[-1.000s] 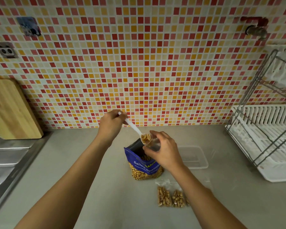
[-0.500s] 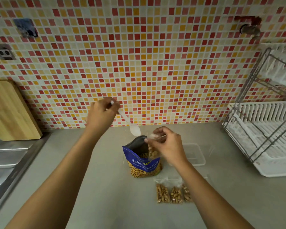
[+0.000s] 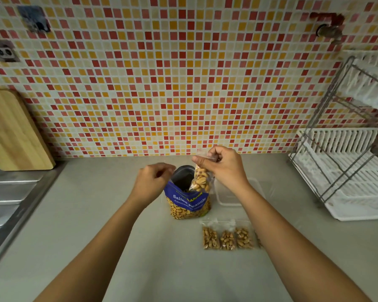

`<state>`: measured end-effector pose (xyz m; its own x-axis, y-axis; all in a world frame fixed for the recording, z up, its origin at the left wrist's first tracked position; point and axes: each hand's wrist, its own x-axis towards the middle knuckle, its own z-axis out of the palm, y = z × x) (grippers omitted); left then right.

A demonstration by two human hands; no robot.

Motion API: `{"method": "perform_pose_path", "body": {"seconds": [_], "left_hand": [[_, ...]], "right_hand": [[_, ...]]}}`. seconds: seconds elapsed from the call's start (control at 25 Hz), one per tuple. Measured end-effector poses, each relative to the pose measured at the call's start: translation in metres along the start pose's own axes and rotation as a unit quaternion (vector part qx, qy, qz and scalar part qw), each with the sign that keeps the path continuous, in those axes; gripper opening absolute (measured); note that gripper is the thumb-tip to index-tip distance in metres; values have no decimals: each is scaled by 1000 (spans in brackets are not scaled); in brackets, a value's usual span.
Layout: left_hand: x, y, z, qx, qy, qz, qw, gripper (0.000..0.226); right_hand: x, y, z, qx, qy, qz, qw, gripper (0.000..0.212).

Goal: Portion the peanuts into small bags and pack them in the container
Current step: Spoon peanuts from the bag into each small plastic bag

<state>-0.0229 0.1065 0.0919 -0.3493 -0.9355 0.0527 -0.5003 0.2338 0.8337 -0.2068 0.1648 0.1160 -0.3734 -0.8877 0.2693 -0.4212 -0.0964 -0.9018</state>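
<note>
**R grip pinching a small bag at the peanut pack**

Your right grip [image 3: 225,168] is above the right rim of the peanut pack [image 3: 188,201], thumb & fingers pinching the top of a small bag [image 3: 201,182].

Tiled wall [image 3: 183,83] runs behind the pack. The grey surface [image 3: 85,225] carries the pack, upright w/ mouth open. Dish rack [image 3: 347,182], white w/ a wire frame, stands well to the pack's right. Steel sink [image 3: 4,192] is well to its left. A wooden cutting board [image 3: 13,131] leans on the wall back-left of the pack.

Clear container [image 3: 225,197] sits just right of the pack, partly behind your right forearm. Filled bags [image 3: 227,236]: three show in a row, lying on the surface in front of the pack & a bit right. There's maybe a fourth at your forearm's edge, can't tell.

Your left grip [image 3: 153,182] is at the pack's left rim, fingers curled. Whether it's grasping anything, can't tell.

The small bag hangs down w/ peanuts in it, its lower end in front of the pack's open mouth.
</note>
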Motion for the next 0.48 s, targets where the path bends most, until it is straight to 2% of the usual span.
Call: {"method": "perform_pose_path", "body": {"seconds": [0.08, 0.16, 0.32, 0.4, 0.48], "left_hand": [[-22, 8, 5, -195, -120, -24, 973, 23], [-36, 11, 17, -299, -175, -33, 937, 28], [-39, 12, 30, -330, -112, -27, 937, 21], [-38, 10, 30, -365, -104, -44, 924, 14], [-40, 9, 30, -403, -123, -59, 905, 12]], "right_hand": [[-3, 0, 3, 0, 2, -6, 1000, 40], [-6, 0, 7, -3, -3, -16, 1000, 40], [-7, -3, 5, 16, -71, 27, 997, 41], [-3, -2, -5, 56, -124, 54, 989, 23], [-3, 1, -14, 81, -154, 63, 983, 18]]}}
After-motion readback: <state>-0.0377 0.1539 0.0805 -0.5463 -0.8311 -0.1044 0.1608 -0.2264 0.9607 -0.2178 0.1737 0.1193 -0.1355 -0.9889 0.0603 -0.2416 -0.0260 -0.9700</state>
